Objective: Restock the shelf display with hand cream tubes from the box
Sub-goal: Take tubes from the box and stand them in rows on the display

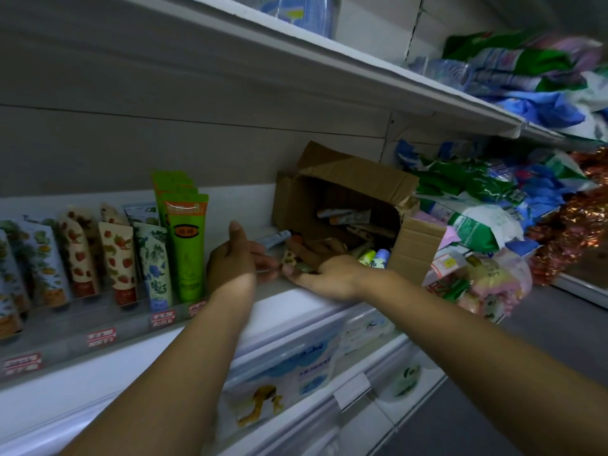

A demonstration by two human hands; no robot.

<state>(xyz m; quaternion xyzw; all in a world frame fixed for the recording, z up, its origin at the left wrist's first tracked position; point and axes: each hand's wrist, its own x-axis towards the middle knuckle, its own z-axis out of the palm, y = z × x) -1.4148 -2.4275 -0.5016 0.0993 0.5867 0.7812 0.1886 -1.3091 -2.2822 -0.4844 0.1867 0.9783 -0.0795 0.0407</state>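
**Meanwhile, both hands meet at the mouth of the box**

Furthest left, the shelf display [82, 311] holds rows of hand cream tubes standing cap-down behind a clear front rail with red price tags [101, 337]. Fruit-printed tubes come first, then strawberry tubes [120, 258], then a blue-flowered tube [154, 261]. The tall green tubes [186, 245] close the row.

Just beside the green tubes, the left hand [233, 258] rests on the shelf [296, 301], seen from the back with the thumb raised and the fingers curled toward the right. A grey tube [275, 239] pokes out just past those fingers, but whether the hand grips it I cannot tell.

Next comes the right hand [322, 268], palm down, its fingers reaching into the opening of the box. A patterned tube [291, 257] sits pinched between its thumb and forefinger, almost touching the left hand's fingertips.

The cardboard box [345, 192] lies on its side on the same shelf with its flaps spread and its mouth toward the person. Loose tubes [348, 218] are heaped inside it — some of them flat at the back, a few with their caps pointing out at the front.

Right of the box, green, blue and white bags [470, 205] are piled against it. More bags [526, 70] lie on the shelf above.
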